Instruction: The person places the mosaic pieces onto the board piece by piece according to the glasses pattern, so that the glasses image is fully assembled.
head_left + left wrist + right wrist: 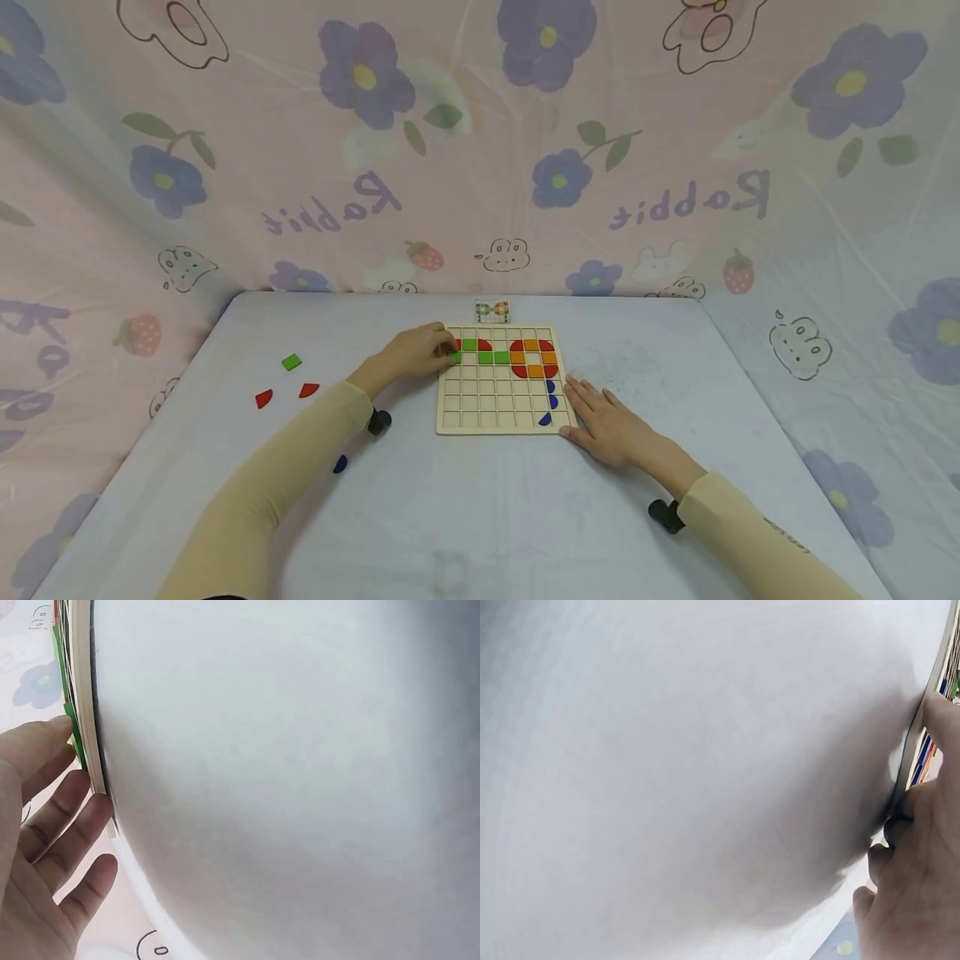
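Note:
A pale wooden grid board [491, 408] lies on the table, with coloured tiles in its upper cells. My left hand [416, 350] is at the board's upper left edge. Its thumb and index finger pinch a green square tile [76, 742] there, while the other fingers spread along the board's side. Red and orange tiles form a ring [517, 369] on the right of the board, joined to a row of green squares [486, 357]. My right hand [611, 425] lies flat with straight fingers against the right edge, beside several blue pieces [545, 419] on the board.
A small pattern card [492, 312] stands behind the board. Left of the board lie a green square [292, 362], two red quarter-round pieces [308, 390] and a blue piece [341, 463]. A printed cloth [465, 167] hangs behind the table.

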Demonstrator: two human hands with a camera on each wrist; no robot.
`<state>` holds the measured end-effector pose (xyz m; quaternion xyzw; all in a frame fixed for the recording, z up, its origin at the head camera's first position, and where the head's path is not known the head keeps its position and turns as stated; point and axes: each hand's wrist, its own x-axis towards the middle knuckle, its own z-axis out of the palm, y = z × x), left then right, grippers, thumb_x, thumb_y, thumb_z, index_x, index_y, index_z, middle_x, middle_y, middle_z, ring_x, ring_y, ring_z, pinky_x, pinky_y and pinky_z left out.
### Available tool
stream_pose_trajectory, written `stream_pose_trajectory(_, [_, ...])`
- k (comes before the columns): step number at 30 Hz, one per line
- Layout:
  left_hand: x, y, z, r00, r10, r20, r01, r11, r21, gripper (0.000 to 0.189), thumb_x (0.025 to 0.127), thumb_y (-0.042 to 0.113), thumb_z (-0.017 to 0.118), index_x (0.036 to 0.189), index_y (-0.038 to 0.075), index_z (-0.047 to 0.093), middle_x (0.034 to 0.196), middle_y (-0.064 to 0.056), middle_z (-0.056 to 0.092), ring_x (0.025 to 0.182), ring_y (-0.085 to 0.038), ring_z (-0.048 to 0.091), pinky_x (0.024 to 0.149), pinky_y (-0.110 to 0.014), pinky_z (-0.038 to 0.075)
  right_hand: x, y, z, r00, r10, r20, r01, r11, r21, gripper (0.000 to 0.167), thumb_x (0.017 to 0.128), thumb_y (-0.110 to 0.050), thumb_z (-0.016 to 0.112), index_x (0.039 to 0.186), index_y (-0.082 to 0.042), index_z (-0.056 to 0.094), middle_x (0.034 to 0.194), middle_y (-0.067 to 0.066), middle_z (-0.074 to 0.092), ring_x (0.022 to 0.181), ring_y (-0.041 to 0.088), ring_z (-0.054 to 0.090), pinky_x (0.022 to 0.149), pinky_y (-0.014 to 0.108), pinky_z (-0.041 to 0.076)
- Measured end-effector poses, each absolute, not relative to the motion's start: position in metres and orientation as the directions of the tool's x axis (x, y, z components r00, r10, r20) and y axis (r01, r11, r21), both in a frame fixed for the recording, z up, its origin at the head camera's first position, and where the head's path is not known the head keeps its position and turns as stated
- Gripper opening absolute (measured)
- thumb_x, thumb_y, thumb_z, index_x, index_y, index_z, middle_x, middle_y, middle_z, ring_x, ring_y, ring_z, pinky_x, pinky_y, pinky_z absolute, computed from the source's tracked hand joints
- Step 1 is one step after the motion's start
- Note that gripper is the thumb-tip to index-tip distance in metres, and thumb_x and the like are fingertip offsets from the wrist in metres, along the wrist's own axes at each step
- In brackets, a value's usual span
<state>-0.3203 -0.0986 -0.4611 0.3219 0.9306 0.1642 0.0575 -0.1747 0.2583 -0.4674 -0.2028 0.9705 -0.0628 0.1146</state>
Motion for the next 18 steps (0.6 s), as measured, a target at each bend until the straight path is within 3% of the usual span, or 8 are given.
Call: stream_pose_trajectory(18, [-0.3187, -0.0999, -0.4605, -0.798, 0.603, 0.005, 0.561, 0.739, 0.374, 0.028, 0.098, 0.031, 0.074, 0.119, 0.013, 0.074, 0.104, 0.002, 0.063, 0.09, -0.013, 0.058, 0.08, -0.031, 0.052, -0.1754, 0.2593, -0.4692, -0.892, -0.406, -0.201, -0.376, 0.911, -0.17, 0.081, 0.107, -0.049, 0.051, 0.163, 0.001, 0.022, 0.171, 0.019, 0.019, 0.157, 0.041, 0.019, 0.123, 0.063, 0.018])
